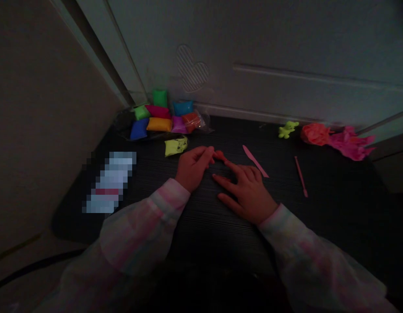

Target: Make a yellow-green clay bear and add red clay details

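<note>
A small red lump of modelling clay (pixel 220 155) lies above the dark tabletop, between my two hands. My left hand (pixel 194 168) is closed, thumb against fingers, pinching the lump's left end. With fingers spread and palm down, my right hand (pixel 248 191) reaches in from the right, its index fingertip touching the clay's right end. Just behind my left hand is a yellow clay packet (pixel 175 146) that looks torn. A pink plastic knife (pixel 255 161) lies behind my right hand.
Several coloured clay packets (pixel 159 124) in clear wrapping are heaped at the back left. A blurred pale sheet (pixel 111 182) lies at left. To the right are a thin pink tool (pixel 301 176), a yellow-green bear figure (pixel 288 130) and crumpled pink paper (pixel 349 142). A pale panel (pixel 269 48) stands behind.
</note>
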`<state>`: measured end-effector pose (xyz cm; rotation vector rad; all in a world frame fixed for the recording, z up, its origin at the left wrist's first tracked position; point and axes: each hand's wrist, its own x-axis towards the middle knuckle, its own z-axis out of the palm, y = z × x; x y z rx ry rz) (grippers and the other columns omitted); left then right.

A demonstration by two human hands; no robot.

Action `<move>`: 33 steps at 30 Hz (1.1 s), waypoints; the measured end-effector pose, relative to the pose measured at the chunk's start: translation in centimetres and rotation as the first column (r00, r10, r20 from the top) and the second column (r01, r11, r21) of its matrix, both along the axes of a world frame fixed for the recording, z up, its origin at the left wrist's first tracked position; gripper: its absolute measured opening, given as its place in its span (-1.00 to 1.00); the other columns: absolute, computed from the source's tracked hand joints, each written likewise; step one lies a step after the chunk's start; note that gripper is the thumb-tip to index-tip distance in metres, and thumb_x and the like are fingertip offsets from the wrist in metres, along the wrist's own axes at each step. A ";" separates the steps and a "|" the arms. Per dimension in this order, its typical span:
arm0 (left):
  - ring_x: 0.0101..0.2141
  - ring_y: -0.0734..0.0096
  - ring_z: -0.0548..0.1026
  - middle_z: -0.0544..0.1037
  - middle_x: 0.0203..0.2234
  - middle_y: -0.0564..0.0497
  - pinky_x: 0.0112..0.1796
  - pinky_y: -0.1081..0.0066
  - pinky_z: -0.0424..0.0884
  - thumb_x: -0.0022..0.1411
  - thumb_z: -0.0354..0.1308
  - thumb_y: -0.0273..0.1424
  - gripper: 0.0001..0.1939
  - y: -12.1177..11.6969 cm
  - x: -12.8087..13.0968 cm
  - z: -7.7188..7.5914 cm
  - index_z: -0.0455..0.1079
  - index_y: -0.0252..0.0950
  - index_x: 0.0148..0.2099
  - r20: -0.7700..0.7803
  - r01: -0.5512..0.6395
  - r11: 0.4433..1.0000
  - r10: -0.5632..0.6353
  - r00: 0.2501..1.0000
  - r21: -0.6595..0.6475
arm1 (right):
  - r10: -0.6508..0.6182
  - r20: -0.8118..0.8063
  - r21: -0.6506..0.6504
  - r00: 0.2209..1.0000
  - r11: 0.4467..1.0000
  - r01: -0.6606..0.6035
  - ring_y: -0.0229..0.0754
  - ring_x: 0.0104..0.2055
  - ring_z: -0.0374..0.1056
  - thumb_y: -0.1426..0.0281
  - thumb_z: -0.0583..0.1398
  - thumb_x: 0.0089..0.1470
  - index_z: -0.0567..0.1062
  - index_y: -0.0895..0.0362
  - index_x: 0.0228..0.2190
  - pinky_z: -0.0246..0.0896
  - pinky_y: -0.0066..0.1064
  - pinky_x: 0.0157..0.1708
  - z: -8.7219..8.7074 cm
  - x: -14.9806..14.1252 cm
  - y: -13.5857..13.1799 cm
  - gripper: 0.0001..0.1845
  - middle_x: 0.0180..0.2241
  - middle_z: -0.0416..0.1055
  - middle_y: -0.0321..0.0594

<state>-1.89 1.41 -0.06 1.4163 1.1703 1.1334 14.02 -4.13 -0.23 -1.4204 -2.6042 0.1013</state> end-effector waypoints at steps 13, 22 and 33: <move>-0.62 0.66 0.23 0.32 -0.64 0.12 -0.58 0.56 0.15 0.11 -0.06 -0.25 -0.71 0.0 -0.1 -0.1 0.35 -0.33 -0.46 -0.018 0.015 1.000 -0.015 1.000 -0.007 | -0.045 -0.085 0.037 0.995 0.998 0.048 0.00 -0.03 0.05 0.16 -0.03 0.02 0.18 0.01 0.01 -0.03 -0.11 -0.14 -0.3 0.2 -0.1 -0.50 0.03 0.04 -0.03; -0.63 0.66 0.23 0.32 -0.64 0.11 -0.59 0.56 0.15 0.10 -0.05 -0.28 -0.74 0.0 0.0 0.1 0.35 -0.33 -0.46 -0.026 0.012 1.000 -0.013 1.000 -0.022 | -0.052 -0.023 0.021 0.998 0.998 0.053 0.01 -0.07 0.06 0.14 -0.03 0.01 0.29 -0.01 -0.07 -0.08 -0.05 -0.11 -0.1 -0.2 -0.1 -0.55 -0.01 0.13 -0.08; -0.63 0.67 0.22 0.32 -0.64 0.13 -0.59 0.57 0.14 0.09 -0.04 -0.30 -0.76 0.0 -0.1 -0.1 0.35 -0.33 -0.45 -0.046 0.023 1.000 -0.024 0.999 -0.016 | -0.124 -0.217 0.073 0.968 0.987 0.143 -0.06 -0.08 0.13 0.26 -0.01 0.04 0.27 0.12 -0.05 0.08 -0.15 -0.16 -0.7 0.6 0.1 -0.57 -0.07 0.20 -0.04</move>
